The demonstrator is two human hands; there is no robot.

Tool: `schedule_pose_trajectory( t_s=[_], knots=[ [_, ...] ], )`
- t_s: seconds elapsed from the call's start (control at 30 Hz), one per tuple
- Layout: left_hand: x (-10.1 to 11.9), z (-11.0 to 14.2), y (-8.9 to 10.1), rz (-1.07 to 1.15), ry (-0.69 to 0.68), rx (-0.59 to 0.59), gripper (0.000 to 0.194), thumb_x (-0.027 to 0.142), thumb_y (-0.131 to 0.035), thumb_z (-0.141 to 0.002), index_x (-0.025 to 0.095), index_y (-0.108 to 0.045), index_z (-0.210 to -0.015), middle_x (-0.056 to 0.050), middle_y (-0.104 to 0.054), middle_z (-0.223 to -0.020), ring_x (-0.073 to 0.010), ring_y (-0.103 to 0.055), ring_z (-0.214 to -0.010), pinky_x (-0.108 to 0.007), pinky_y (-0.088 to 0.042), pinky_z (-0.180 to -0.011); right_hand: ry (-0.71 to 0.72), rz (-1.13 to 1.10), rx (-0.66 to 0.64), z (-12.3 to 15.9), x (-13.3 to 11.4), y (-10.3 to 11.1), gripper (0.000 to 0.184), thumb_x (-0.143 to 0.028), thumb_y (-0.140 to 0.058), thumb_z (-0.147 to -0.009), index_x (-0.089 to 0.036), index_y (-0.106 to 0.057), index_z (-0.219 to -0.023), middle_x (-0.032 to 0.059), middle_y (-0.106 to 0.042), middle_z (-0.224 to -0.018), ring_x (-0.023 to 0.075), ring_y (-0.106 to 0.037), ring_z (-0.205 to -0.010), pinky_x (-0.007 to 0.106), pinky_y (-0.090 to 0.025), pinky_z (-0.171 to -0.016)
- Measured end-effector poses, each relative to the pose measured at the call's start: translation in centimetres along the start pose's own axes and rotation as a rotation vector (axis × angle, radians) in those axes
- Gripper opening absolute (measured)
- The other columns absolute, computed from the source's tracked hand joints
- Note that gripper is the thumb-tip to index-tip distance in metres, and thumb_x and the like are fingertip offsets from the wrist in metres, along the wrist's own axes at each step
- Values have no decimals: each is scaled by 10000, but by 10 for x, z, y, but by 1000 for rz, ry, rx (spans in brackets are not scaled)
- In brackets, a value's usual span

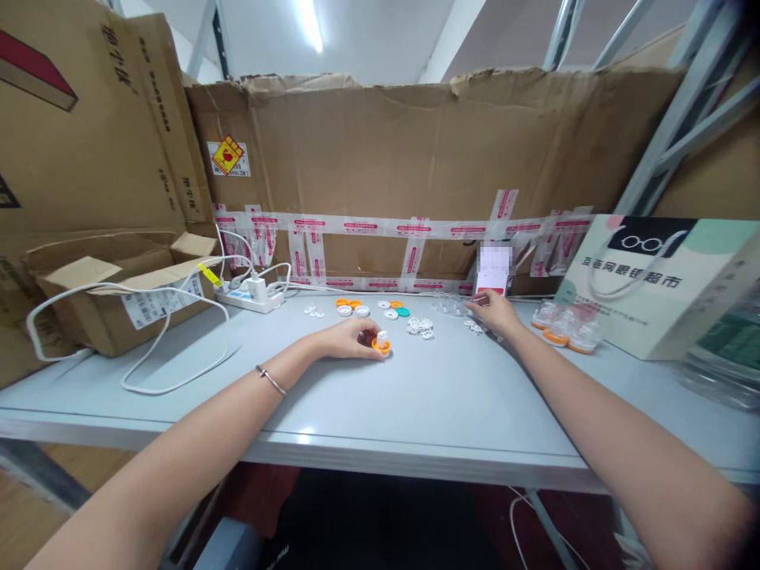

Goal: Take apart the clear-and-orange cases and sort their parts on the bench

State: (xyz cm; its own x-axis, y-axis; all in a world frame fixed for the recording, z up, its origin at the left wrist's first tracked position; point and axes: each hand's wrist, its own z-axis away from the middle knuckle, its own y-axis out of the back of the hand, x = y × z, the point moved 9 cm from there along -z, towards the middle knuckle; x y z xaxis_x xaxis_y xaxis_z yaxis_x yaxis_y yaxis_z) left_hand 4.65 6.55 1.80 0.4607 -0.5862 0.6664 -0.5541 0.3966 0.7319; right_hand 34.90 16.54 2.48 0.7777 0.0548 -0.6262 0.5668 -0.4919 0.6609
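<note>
My left hand [351,339] grips a small round orange base [381,347] just above or on the table, its fingers wrapped round the side. A small white piece [382,336] stands inside that base. Farther right, my right hand [496,312] reaches to the back of the table with thumb and fingertips pinched together. What is between them, if anything, is too small to make out. Beside its fingertips lie several clear plastic covers [450,304]. Small white parts [473,326] lie just below it, and a pile of white parts [420,328] sits between my hands.
White and orange rings [352,307] and a green ring [403,312] lie behind my left hand. Assembled clear-topped pieces [570,328] stand right, by a paper bag [659,277]. Left are a power strip [249,298], white cable and open carton [119,309]. Cardboard [380,158] walls the back.
</note>
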Motion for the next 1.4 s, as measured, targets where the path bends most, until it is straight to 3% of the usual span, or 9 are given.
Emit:
schedule_pose_trajectory(
  t_s=[0.2, 0.33, 0.4, 0.5, 0.6, 0.7, 0.87, 1.1, 1.4],
  knots=[
    [2, 1, -1, 9, -4, -13, 355, 388, -669, -651, 151, -583, -900, -30, -579, -856, -136, -521, -782, -246, -420, -713, -9, -52, -24, 4, -4, -2, 301, -363, -587, -679, -150, -579, -892, 100, -648, -831, 175, -583, -615, 281, -434, -524],
    [1, 1, -2, 24, 2, -21, 359, 392, -673, -644, 154, -581, -896, -26, -586, -853, -134, -528, -778, -242, -422, -711, 25, -55, 66, 5, -14, 13, 276, -351, -581, -686, -150, -586, -874, 112, -639, -851, 208, -589, -719, 332, -446, -662],
    [0, 0, -3, 28, -1, -17, 367, 397, -678, -637, 151, -579, -890, -26, -587, -847, -135, -530, -777, -242, -421, -706, 74, -61, 144, 11, -33, 26, 272, -363, -545, -721, -162, -571, -903, 111, -620, -934, 211, -576, -818, 334, -429, -744],
    [0, -1, -4, 9, -1, 13, 376, 415, -686, -625, 147, -577, -865, -24, -584, -823, -135, -527, -758, -244, -415, -689, 278, -171, 178, 37, -86, 33, 260, -412, -463, -790, -186, -544, -890, 71, -603, -907, 180, -555, -810, 294, -422, -732],
    [2, -2, -7, 2, -8, 17, 380, 421, -689, -624, 144, -572, -857, -21, -577, -794, -131, -519, -724, -243, -411, -657, 538, -306, -186, 84, -150, -2, 262, -450, -479, -791, -197, -530, -836, 29, -581, -781, 151, -523, -697, 262, -406, -625],
    [6, -1, -10, 24, -38, -13, 358, 395, -689, -633, 143, -562, -853, -16, -566, -784, -126, -510, -710, -240, -410, -648, 698, -308, -565, 135, -185, -41, 264, -434, -577, -734, -201, -536, -851, -4, -549, -720, 130, -488, -644, 245, -389, -593],
    [8, -1, -11, 64, -70, -28, 339, 366, -698, -631, 138, -562, -843, -6, -556, -776, -118, -494, -709, -233, -401, -653, 759, -341, -788, 165, -186, -67, 200, -383, -550, -768, -193, -557, -832, -8, -544, -718, 120, -478, -644, 235, -379, -591],
    [11, 0, -13, 28, -118, -28, 327, 391, -656, -667, 132, -585, -853, -10, -552, -789, -127, -494, -745, -229, -395, -668, 734, -279, -631, 164, -181, -70, 146, -281, -474, -822, -169, -560, -785, 15, -546, -738, 128, -479, -671, 248, -371, -626],
    [10, -1, -11, -48, -124, -24, 322, 427, -627, -685, 129, -593, -804, -4, -524, -760, -117, -482, -709, -214, -388, -632, 729, -208, -572, 165, -184, -76, 165, -246, -405, -850, -165, -515, -756, 33, -548, -746, 149, -496, -706, 268, -373, -660]
  ],
)
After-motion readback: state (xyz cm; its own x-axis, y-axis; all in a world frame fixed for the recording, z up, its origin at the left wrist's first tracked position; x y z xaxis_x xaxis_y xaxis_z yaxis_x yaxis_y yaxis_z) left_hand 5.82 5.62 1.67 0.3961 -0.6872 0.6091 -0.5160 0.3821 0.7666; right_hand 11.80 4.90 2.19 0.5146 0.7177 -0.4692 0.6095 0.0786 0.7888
